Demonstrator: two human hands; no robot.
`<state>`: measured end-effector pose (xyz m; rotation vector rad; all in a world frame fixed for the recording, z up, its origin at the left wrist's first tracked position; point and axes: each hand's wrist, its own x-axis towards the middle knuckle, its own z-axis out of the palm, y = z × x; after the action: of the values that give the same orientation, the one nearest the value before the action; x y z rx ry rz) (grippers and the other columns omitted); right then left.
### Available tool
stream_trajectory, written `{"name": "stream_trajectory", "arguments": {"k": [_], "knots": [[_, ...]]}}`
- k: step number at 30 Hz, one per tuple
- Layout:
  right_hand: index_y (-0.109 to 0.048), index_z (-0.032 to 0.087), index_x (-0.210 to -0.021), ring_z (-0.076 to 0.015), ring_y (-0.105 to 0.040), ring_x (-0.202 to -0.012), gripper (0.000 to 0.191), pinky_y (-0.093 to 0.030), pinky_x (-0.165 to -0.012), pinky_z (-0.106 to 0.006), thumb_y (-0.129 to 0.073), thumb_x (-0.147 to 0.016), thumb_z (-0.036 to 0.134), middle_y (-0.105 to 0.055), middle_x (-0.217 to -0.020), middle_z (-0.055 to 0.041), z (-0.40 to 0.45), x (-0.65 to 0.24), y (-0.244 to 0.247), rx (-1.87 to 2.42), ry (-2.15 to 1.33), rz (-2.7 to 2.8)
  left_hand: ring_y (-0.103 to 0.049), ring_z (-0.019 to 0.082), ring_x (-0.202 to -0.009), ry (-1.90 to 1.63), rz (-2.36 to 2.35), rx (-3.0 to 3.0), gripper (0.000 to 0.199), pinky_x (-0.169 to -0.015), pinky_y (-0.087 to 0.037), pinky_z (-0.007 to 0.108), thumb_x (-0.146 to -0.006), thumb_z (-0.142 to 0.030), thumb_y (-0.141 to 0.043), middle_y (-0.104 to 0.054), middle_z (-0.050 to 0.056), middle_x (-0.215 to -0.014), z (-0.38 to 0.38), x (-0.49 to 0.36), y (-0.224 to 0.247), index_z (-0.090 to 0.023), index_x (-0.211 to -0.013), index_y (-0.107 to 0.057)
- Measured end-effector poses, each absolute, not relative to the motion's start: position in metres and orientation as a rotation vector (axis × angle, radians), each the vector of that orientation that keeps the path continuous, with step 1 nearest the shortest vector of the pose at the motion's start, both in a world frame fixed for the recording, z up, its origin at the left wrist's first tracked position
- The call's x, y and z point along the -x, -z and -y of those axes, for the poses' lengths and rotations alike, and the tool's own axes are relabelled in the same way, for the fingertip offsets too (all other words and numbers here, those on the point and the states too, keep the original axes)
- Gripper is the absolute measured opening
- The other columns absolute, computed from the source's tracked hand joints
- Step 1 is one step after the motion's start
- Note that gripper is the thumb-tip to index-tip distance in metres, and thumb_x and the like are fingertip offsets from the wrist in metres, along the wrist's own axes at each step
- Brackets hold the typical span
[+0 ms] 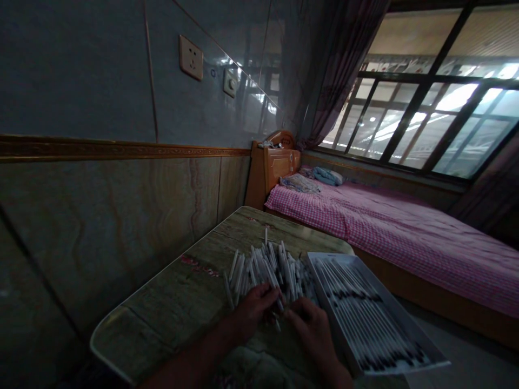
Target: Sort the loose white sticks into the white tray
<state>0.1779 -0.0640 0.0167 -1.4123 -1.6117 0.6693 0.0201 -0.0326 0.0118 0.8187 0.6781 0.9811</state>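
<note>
A loose pile of thin white sticks, perhaps pens, (265, 265) lies on the green marbled table (162, 308). At the pile's near edge, my left hand (253, 310) has its fingers closed round a white stick (279, 303). Close on its right is my right hand (310, 327), thumb and forefinger pinched near that stick's lower part; what the pinch holds is too dark to make out. To the right, a shallow white tray (436, 361) holds two rows of similar sticks with dark ends, laid side by side.
Beyond the table stands a bed with a pink checked cover (365, 216) and a wooden headboard (275, 167). The tiled wall (121, 216) runs along the table's left side. The tray's near right corner juts past the table edge.
</note>
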Motion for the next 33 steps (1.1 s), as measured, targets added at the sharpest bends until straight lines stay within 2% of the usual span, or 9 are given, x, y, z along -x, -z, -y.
{"name": "stream_trajectory", "arguments": {"k": [4, 7, 10, 13, 15, 18, 24, 33], "knots": [[-0.049, 0.021, -0.056, -0.0123, -0.044, -0.050, 0.035, -0.033, -0.048, -0.022, -0.051, -0.080, 0.047, -0.046, -0.051, 0.0042, 0.059, -0.189, -0.023, 1.456, -0.704, 1.410, -0.063, 0.010, -0.059, -1.023, -0.631, -0.671, 0.039, -0.049, -0.044, 0.018, -0.062, -0.045, -0.083, -0.066, -0.001, -0.068, 0.028, -0.020, -0.008, -0.015, -0.081, -0.066], [-0.059, 0.020, -0.071, -0.0159, -0.053, -0.058, 0.036, -0.038, -0.054, -0.024, -0.045, -0.085, 0.050, -0.058, -0.061, -0.0002, 0.057, -0.208, -0.029, 1.587, -0.486, 1.390, -0.066, 0.010, -0.065, -1.119, -0.590, -0.560, 0.029, -0.055, -0.049, 0.017, -0.065, -0.035, -0.083, -0.070, 0.000, -0.072, 0.021, -0.016, -0.009, -0.016, -0.081, -0.067], [-0.065, 0.020, -0.088, -0.0187, -0.061, -0.075, 0.025, -0.038, -0.064, -0.025, -0.046, -0.085, 0.038, -0.068, -0.084, -0.0059, 0.058, -0.222, -0.028, 1.776, -0.266, 1.607, -0.068, 0.010, -0.067, -1.159, -0.564, -0.488, 0.020, -0.056, -0.051, 0.015, -0.069, -0.023, -0.082, -0.071, 0.001, -0.072, 0.015, -0.009, -0.012, -0.014, -0.079, -0.067], [-0.067, 0.023, -0.086, -0.0170, -0.063, -0.076, 0.022, -0.032, -0.059, -0.025, -0.045, -0.087, 0.025, -0.069, -0.090, -0.0058, 0.060, -0.221, -0.027, 2.019, -0.178, 1.878, -0.070, 0.010, -0.066, -1.197, -0.569, -0.414, 0.014, -0.056, -0.054, 0.015, -0.072, -0.015, -0.078, -0.072, 0.001, -0.074, 0.011, -0.006, -0.016, -0.013, -0.080, -0.066], [-0.067, 0.023, -0.084, -0.0161, -0.064, -0.074, 0.021, -0.027, -0.056, -0.025, -0.046, -0.087, 0.022, -0.069, -0.091, -0.0052, 0.062, -0.216, -0.028, 2.147, -0.145, 1.977, -0.070, 0.010, -0.065, -1.214, -0.580, -0.389, 0.011, -0.055, -0.054, 0.015, -0.074, -0.012, -0.075, -0.073, 0.001, -0.075, 0.011, -0.006, -0.017, -0.013, -0.080, -0.066], [-0.066, 0.022, -0.083, -0.0157, -0.065, -0.074, 0.020, -0.024, -0.054, -0.026, -0.046, -0.089, 0.021, -0.069, -0.090, -0.0049, 0.063, -0.211, -0.032, 2.229, -0.155, 2.029, -0.071, 0.011, -0.065, -1.220, -0.581, -0.383, 0.009, -0.053, -0.054, 0.015, -0.076, -0.010, -0.073, -0.073, 0.002, -0.074, 0.012, -0.007, -0.017, -0.013, -0.080, -0.066], [-0.063, 0.021, -0.085, -0.0164, -0.066, -0.083, 0.018, -0.028, -0.058, -0.025, -0.047, -0.087, 0.016, -0.070, -0.090, -0.0055, 0.062, -0.213, -0.031, 2.195, -0.197, 2.067, -0.071, 0.011, -0.065, -1.204, -0.594, -0.372, 0.012, -0.053, -0.053, 0.014, -0.075, -0.010, -0.074, -0.073, 0.001, -0.073, 0.012, -0.008, -0.016, -0.014, -0.081, -0.065], [-0.066, 0.018, -0.088, -0.0193, -0.065, -0.077, 0.023, -0.034, -0.060, -0.026, -0.046, -0.082, 0.008, -0.069, -0.085, -0.0093, 0.064, -0.212, -0.013, 2.186, -0.038, 2.019, -0.072, 0.012, -0.070, -1.195, -0.578, -0.414, 0.024, -0.060, -0.054, 0.017, -0.067, -0.015, -0.081, -0.074, 0.001, -0.077, 0.016, -0.012, -0.012, -0.015, -0.083, -0.064]]}}
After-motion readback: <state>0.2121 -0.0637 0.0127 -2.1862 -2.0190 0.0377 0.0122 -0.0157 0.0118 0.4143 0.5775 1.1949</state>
